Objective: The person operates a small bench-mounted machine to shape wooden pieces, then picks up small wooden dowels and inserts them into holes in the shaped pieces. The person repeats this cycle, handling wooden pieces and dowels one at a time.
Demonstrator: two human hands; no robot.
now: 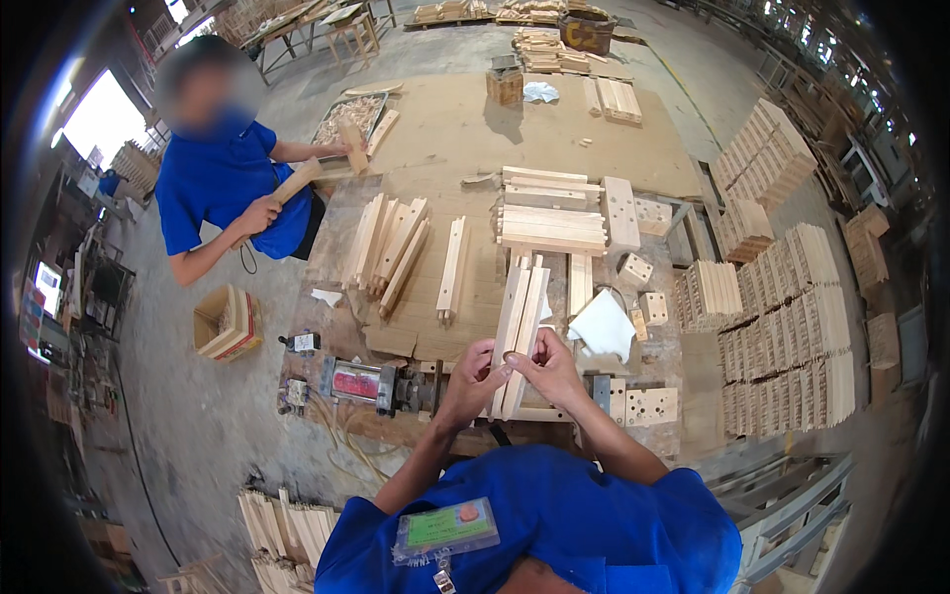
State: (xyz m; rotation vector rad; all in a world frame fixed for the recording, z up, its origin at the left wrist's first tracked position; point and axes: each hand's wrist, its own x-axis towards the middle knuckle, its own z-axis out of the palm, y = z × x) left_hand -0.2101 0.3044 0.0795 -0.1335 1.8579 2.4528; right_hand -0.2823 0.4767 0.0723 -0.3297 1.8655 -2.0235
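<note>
gripping a pair of long wooden slats (519, 332), both hands are seen closed on the lower end of the pair. the left hand (473, 378) is wrapped around the near end from the left, and the right hand (550, 368) pinches it from the right, fingertips meeting on the face of the wood. the slats are held just above the workbench (445, 129), their long axis running away from the body and leaning slightly right, so that the far ends point toward the stack of flat boards (550, 228). both hands are equally close to the slats, being already on them. left of the slats a single grooved rail (452, 267) lies on the bench, and further left a fan of loose slats (388, 243) is spread. right of the slats a white cloth (602, 325) and small drilled blocks (643, 307) are found. near the left hand a clamp fixture with a red label (368, 382) is bolted to the bench edge. whether the two slats are joined or merely pressed together cannot be told, since the hands cover their near ends. at the far left of the bench another person in blue is handling a wooden piece (297, 181).
</note>
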